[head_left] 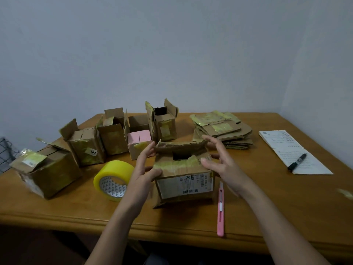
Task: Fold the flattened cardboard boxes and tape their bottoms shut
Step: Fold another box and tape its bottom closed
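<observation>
1. we count five folded boxes standing in a loose row along the back left of the table [248,213]: a big one [47,175] at the far left, one with a "203" sticker [86,148], a plain one [112,136], one with a pink panel [138,144], and a taller one [164,121] at the back. their top flaps stand open. we cannot see their bottoms, so we only judge that these are done.

2. the box in hand [184,176] stands near the front edge of the table, between the tape roll [112,180] and the pink knife [221,207]. its flaps are partly folded in, with a dark gap showing in the middle, and no fresh tape closes it that we can tell.

3. our left hand [147,165] holds the box's left top corner, thumb on the near flap and fingers behind it.

4. our right hand [221,161] hovers at the right side with fingers spread wide and loosely curved; the thumb is near the near flap, but we cannot tell if it touches, and it grips nothing.

5. a stack of flat boxes [222,131] waits at the back right, well apart from the finished row. it looks like several pieces, so we judge the task is roughly midway, perhaps a little past.

6. the tape roll stands just left of the current box and the knife lies just right of it, both untouched now.

7. a notepad [282,146] with a black marker [297,162] on it lies at the far right.
</observation>
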The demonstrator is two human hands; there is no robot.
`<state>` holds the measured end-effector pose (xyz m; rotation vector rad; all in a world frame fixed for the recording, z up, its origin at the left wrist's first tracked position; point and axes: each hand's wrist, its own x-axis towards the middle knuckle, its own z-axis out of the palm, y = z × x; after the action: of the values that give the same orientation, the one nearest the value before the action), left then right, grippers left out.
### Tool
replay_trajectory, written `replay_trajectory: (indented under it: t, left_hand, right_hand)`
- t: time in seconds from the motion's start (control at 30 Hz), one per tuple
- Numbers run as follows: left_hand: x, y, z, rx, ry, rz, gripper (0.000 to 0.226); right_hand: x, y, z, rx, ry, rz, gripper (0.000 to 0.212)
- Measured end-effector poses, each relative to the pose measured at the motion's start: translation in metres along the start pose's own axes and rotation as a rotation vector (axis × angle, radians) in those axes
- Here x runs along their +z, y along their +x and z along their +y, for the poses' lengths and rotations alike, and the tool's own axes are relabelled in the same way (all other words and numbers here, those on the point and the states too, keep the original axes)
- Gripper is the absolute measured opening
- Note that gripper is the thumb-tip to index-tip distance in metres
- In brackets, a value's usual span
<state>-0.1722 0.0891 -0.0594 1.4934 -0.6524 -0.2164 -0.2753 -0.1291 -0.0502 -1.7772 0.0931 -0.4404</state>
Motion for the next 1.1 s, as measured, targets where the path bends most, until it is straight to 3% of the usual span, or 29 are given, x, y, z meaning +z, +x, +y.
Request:
replay_trajectory:
  t: [0.1, 0.17, 0.3, 0.47, 0.6, 0.77, 0.87, 1.0, 1.1]
  left_hand:
    - [-0.001, -0.002, -0.004, -0.008, 0.039, -0.008, 0.044]
    - [0.001, -0.003, -0.009, -0.026, 0.084, 0.013, 0.033]
    - [0.009, -0.008, -0.017, -0.041, 0.022, 0.043, 0.034]
    - [0.008, -0.009, -0.021, 0.005, 0.064, 0.076, 0.061]
    - [0.011, -0.003, -0.021, -0.031, 0.236, 0.016, 0.042]
    - [0.008, 0.003, -0.019, 0.001, 0.322, -0.029, 0.05]
    - [0.006, 0.008, -0.019, -0.018, 0.403, -0.058, 0.044]
    - [0.008, 0.0, -0.026, 0.072, 0.428, 0.084, 0.022]
    - [0.01, -0.008, -0.035, 0.081, 0.392, 0.198, 0.02]
  right_hand:
    - [0.001, 0.001, 0.006, -0.016, -0.064, 0.054, 0.029]
    - [0.005, 0.002, 0.008, -0.017, -0.088, 0.099, 0.031]
    - [0.012, 0.008, 0.009, -0.045, -0.104, 0.114, 0.042]
    - [0.02, 0.01, 0.031, -0.019, 0.048, 0.135, 0.014]
    - [0.021, 0.006, 0.048, 0.129, 0.13, 0.159, 0.013]
    - [0.019, 0.006, 0.042, 0.047, -0.177, 0.177, 0.021]
    - [0.021, 0.005, 0.039, -0.057, -0.391, 0.215, 0.027]
    - [0.027, 0.003, 0.038, -0.168, -0.519, 0.317, 0.029]
    - [0.028, 0.002, 0.034, -0.109, -0.523, 0.292, 0.036]
